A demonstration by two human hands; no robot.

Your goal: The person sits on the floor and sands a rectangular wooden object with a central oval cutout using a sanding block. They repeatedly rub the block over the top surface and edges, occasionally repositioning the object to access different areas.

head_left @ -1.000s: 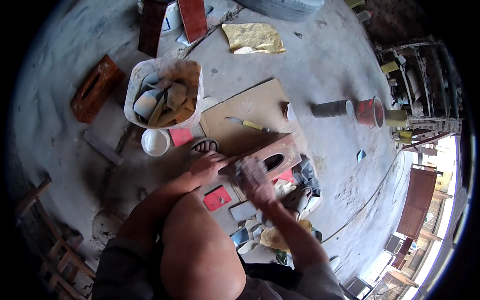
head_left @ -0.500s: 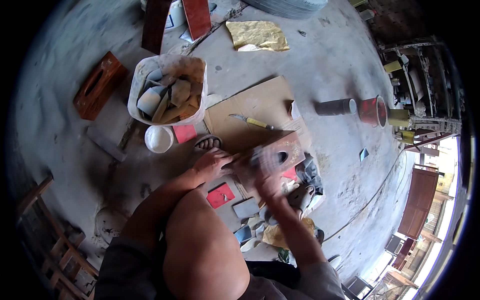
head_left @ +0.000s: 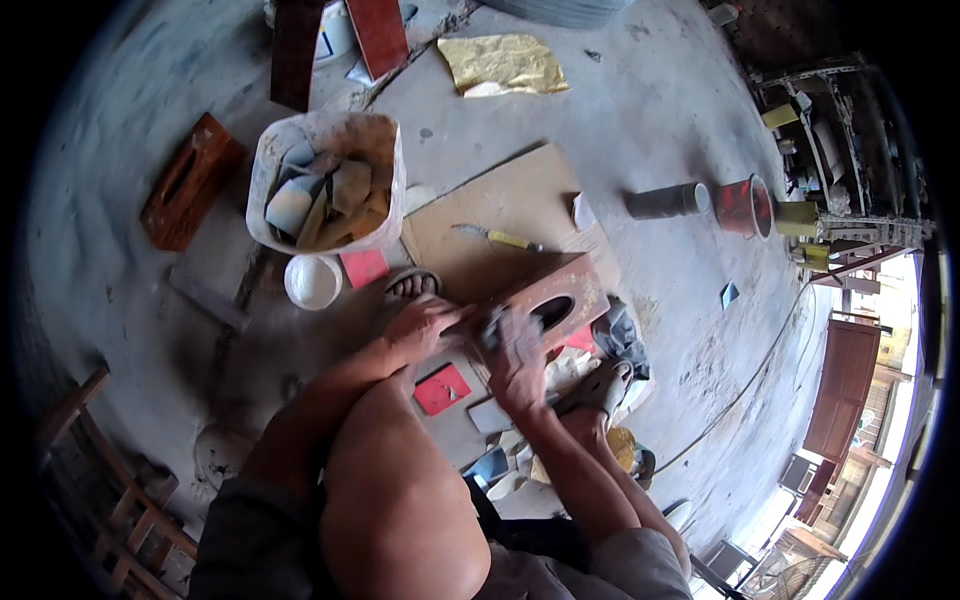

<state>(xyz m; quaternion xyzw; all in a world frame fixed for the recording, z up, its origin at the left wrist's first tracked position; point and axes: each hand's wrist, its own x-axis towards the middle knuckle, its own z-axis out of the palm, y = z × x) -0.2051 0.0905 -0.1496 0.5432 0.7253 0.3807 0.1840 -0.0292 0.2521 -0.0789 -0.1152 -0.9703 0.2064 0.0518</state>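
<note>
A reddish-brown wooden tissue box (head_left: 575, 285) with an oval opening in its top lies tilted over a cardboard sheet (head_left: 440, 228). My left hand (head_left: 422, 328) is closed on the box's near-left end and steadies it. Smeared by motion, my right hand (head_left: 518, 352) presses a dark grey sanding pad (head_left: 492, 328) flat on the box top, left of the opening. The fingers hide most of the pad. Beyond the box, a knife with a yellow handle (head_left: 510, 239) rests on the cardboard.
A white tub (head_left: 252, 190) of sandpaper scraps and a small white pot (head_left: 313, 282) stand at left. Another wooden box (head_left: 195, 180) lies farther left. Red sheets (head_left: 442, 389) surround my feet. A grey pipe (head_left: 668, 201) and red bucket (head_left: 745, 208) are at right.
My right hand has slid left and slightly toward me along the box top with the pad, uncovering the oval opening. My left hand stays on the box's end.
</note>
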